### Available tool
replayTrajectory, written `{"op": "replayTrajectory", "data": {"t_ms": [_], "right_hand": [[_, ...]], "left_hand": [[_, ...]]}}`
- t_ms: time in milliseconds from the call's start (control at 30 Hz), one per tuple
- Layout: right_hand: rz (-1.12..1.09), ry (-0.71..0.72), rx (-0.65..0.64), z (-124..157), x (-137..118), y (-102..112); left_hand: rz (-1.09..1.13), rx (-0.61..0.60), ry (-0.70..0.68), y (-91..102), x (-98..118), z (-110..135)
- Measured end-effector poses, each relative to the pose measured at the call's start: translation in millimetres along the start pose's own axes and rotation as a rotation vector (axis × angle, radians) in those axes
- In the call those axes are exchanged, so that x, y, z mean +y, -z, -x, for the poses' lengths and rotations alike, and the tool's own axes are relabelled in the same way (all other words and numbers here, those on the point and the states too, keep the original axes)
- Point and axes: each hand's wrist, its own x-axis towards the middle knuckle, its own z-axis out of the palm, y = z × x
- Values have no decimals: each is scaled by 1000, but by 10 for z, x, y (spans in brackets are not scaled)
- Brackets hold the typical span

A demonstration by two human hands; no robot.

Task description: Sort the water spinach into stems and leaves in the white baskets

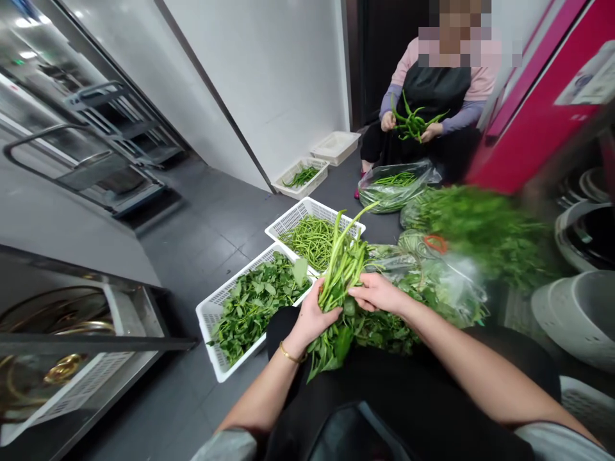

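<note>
My left hand (313, 317) is wrapped round a bunch of leafy greens (346, 259), its pale stems pointing up and away and its leaves hanging toward my lap. On the bunch's right side, my right hand (377, 293) has its fingers closed in a pinch at the stems; what exactly lies between the fingertips is hidden. Just left of my hands stands a white slotted basket (214, 320) filled with picked green leaves (262, 298). Beyond it, another white basket (283, 221) holds green beans (310, 237). More leafy greens (384, 330) lie beneath my right forearm.
Bagged greens (461, 282) and a blurred heap of herbs (485, 224) are at right, beside white buckets (576, 314). Opposite, a person (435, 83) holds green chillies (413, 121) behind a plastic bag of chillies (396, 186). A metal rack (158, 346) and trolleys (120, 192) stand left.
</note>
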Motion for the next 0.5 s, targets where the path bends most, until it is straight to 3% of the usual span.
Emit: {"op": "replayTrajectory", "data": {"t_ms": [100, 167, 233, 300, 367, 433, 500], "right_hand": [[-90, -54, -35, 95, -22, 167], [-92, 42, 26, 193, -45, 225], [69, 218, 166, 287, -67, 201], [381, 400, 294, 334, -74, 113], [642, 534, 309, 315, -50, 21], [683, 589, 289, 245, 18, 14], [563, 499, 398, 157, 130, 173]], "left_hand": [[-33, -14, 13, 88, 68, 5], [-71, -27, 27, 125, 115, 20], [-98, -33, 26, 119, 150, 38], [-121, -44, 7, 71, 163, 59], [-180, -59, -38, -4, 152, 80], [-307, -56, -123, -80, 128, 102], [-481, -62, -223, -132, 106, 127]]}}
